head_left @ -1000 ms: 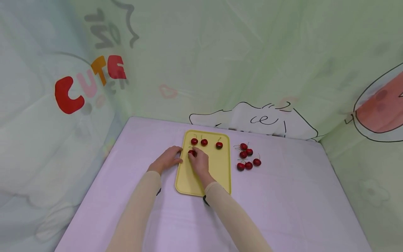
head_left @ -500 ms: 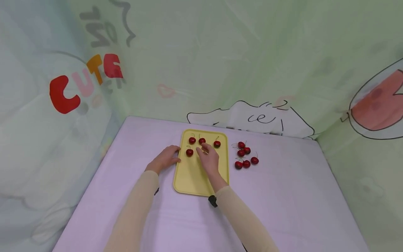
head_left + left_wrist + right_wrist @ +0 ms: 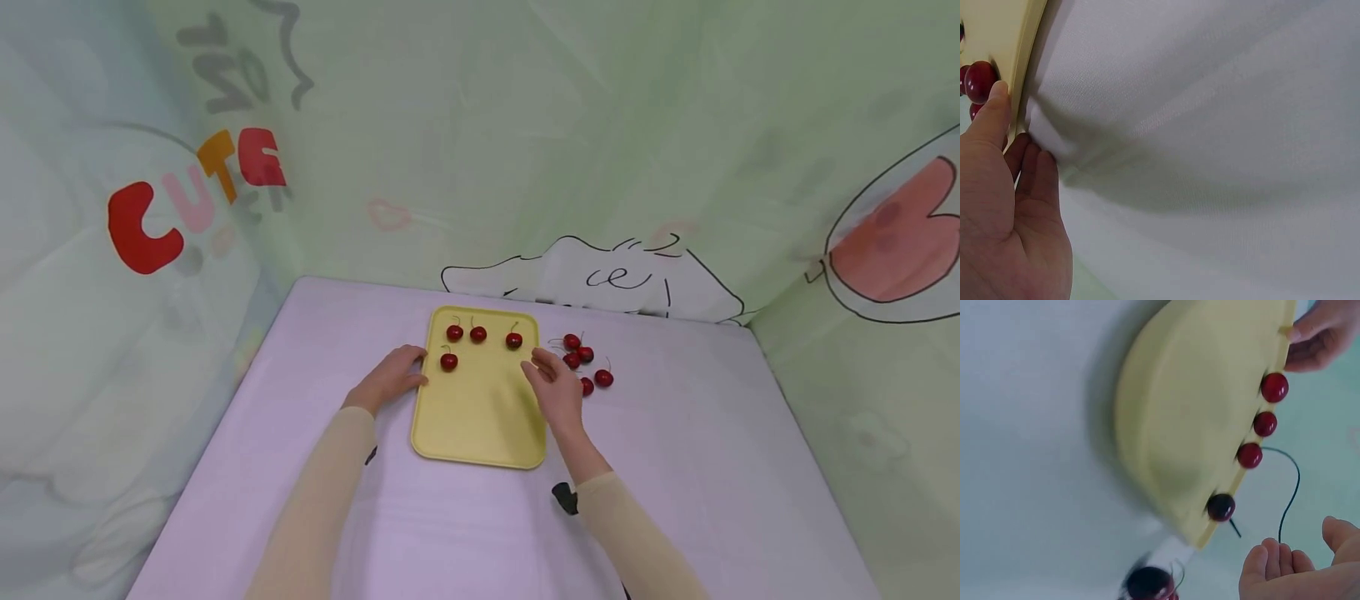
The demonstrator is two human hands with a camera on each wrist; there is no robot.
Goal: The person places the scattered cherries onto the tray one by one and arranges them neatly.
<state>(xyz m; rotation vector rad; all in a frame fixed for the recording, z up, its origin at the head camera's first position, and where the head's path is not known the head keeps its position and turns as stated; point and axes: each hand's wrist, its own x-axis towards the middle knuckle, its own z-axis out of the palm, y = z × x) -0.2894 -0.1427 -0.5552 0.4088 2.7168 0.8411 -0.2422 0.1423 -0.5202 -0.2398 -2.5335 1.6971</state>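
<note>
I touched the yellow tray (image 3: 472,417) with my left hand (image 3: 387,380), fingers apart, and my right hand (image 3: 558,392), loosely bent, held nothing.

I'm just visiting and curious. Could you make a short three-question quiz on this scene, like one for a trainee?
1. How many cherries lie on the yellow tray?
2. True or false: the right hand is gripping a cherry.
3. In the head view, which edge of the yellow tray does the left hand touch? A) near edge, B) left edge, C) far edge.

Key:
1. Four.
2. False; the right hand holds nothing.
3. B.
</note>
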